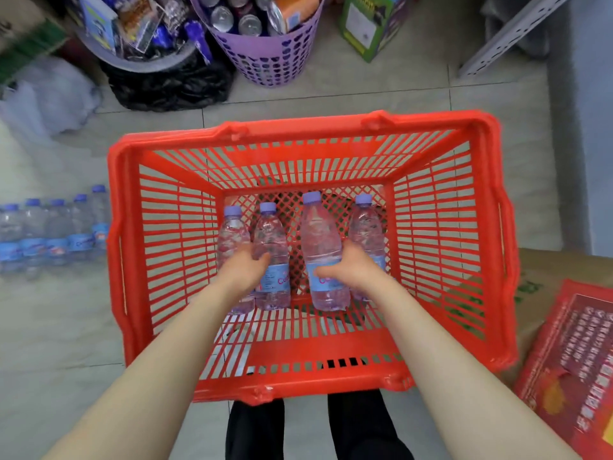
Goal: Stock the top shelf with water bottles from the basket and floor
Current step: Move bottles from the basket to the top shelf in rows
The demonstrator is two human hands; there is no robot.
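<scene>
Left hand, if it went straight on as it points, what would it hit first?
The left hand grips water bottles; past them, probably the red basket's mesh floor, though depth is unclear.

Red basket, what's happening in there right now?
A person has both hands down in the red basket. The left hand grips the left two water bottles; the right hand grips the right two water bottles. All four are upright. A pack of bottles sits on the floor.
</scene>
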